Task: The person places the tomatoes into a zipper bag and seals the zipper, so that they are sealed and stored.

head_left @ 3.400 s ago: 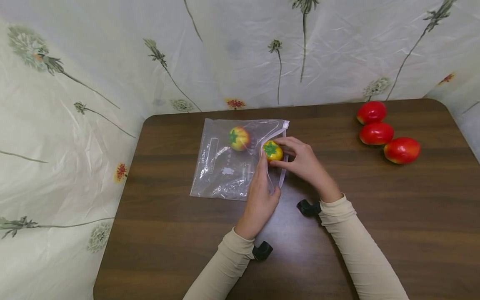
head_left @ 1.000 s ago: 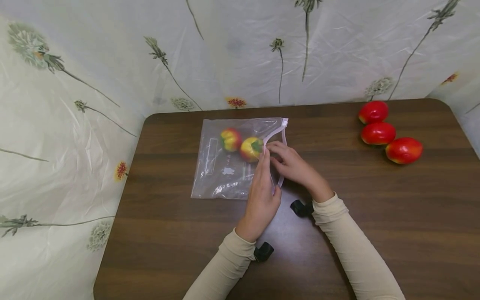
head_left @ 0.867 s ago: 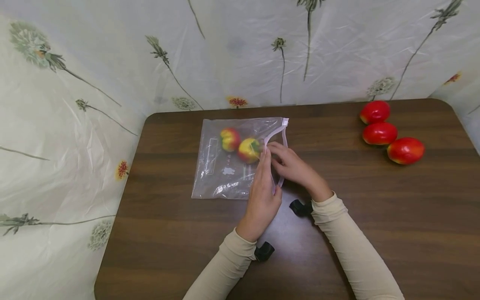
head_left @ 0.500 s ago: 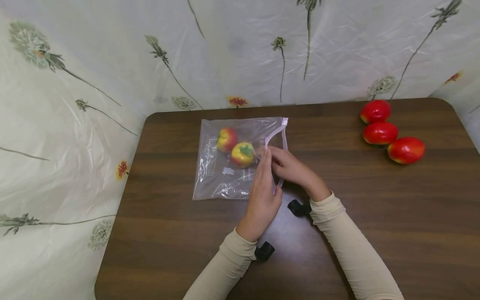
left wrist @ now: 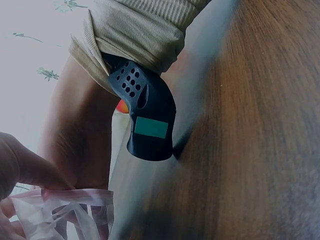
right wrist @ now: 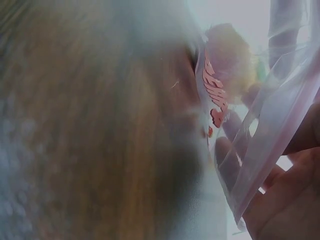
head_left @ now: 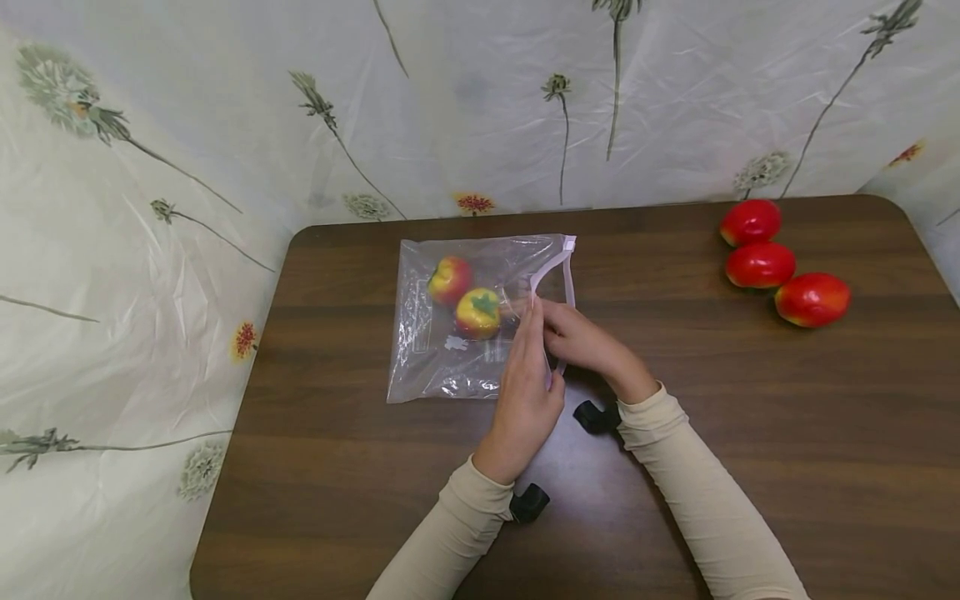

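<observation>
Covering the far and left sides, flowered sheeting (head_left: 480,125) is framing a brown wood-grain tabletop (head_left: 337,475), which is carrying everything else. Two cream sleeves (head_left: 453,529) are slanting in from the near edge and converging toward the middle. A clear plastic bag (head_left: 411,377) is lying flat left of centre, its mouth facing right, apparently so that the opening is pointing toward the right arm. The left hand (head_left: 522,400) is lying along the near part of that mouth and, judging by its wrist view, pinching the rim (head_left: 547,268) between thumb and fingers, probably because such limp film is needing support to stand apart. The right hand (head_left: 588,342) is grasping nothing that is showing: its fingers are extending into the mouth, seemingly pushing, though the film is hiding whether they are touching fruit. Three red fruits (head_left: 813,300) are sitting clustered at the far right, well apart from the bag, perhaps for leaving working room. Two yellow-and-red fruits (head_left: 478,313) are resting side by side inside the bag, the nearer one turning its green leaves upward. Black wrist devices (head_left: 529,503) are jutting from the cuffs. A pale slider (head_left: 569,243) is sitting at the bag's far right corner, presumably for leaving the mouth unzipped.
</observation>
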`<state>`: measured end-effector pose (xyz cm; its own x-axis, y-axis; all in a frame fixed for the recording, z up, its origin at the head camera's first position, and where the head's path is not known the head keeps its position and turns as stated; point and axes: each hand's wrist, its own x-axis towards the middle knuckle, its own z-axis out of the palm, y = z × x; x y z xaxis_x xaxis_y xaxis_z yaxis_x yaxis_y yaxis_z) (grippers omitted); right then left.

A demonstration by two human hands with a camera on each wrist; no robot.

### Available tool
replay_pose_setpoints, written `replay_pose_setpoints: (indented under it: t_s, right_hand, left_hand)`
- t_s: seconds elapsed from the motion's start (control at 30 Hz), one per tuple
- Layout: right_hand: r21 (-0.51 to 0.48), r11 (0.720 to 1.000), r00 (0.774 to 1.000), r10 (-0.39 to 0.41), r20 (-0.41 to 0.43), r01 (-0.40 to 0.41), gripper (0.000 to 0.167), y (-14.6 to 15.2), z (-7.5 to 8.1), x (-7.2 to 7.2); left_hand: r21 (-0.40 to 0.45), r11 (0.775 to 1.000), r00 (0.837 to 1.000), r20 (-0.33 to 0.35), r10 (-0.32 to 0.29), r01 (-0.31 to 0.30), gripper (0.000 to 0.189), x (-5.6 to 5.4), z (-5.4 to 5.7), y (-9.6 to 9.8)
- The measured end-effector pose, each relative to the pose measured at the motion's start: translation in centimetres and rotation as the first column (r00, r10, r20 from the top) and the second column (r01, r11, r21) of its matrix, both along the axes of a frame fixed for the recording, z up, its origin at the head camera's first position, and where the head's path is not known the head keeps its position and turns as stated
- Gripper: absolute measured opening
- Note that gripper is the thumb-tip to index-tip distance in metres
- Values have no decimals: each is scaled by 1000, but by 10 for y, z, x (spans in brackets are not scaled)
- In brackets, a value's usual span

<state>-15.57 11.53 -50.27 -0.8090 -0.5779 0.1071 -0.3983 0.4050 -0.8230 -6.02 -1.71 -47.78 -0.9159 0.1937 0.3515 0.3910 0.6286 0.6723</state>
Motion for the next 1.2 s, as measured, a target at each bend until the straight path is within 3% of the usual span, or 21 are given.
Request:
replay_pose_setpoints:
  t_s: [0.2,0.4,0.7,1.2]
  right_hand:
    - [24,1000,999,-13,-40,14,37,0,-1,1]
    - [-11,1000,997,-26,-71,26,27,0,-1,0]
    - [-44,994,991,-103,-86,99,28,5,-1,2]
    - [-73,994,990,-89,-113,81,27,19,3,9]
  left_hand:
    - [-2,1000,1000,3,5,-5,101,0,0,-1]
    - [-2,1000,1000,13,7,-7,101,0,0,-3]
    - [-3,1000,1000,10,-3,3,100,0,1,-4]
    - [-10,1000,999,36,2,-1,102,-1,1,-5]
